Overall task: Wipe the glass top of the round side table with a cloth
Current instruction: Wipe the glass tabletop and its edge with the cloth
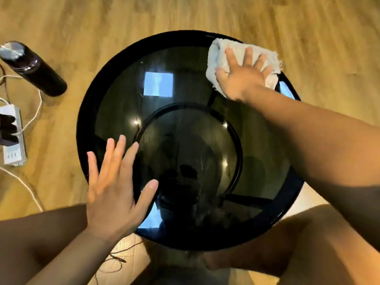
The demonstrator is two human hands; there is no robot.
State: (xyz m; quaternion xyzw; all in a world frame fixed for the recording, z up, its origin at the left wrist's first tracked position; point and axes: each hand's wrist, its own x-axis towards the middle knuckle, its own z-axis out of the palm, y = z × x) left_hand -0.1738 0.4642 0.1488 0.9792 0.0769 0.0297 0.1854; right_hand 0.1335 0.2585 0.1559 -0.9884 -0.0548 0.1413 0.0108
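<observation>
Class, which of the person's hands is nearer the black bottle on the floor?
Left. The left hand is at the table's near-left rim, on the bottle's side; the right hand presses the cloth at the far-right rim.

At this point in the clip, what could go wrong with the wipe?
The white terry cloth sits at the far right edge of the round dark glass table top, partly over the black rim; the right hand pressing it with spread fingers could push it off. The bare left hand lies flat over the near left glass and may leave smears. The dark cylindrical bottle on the wooden floor beside the table could get knocked.
</observation>
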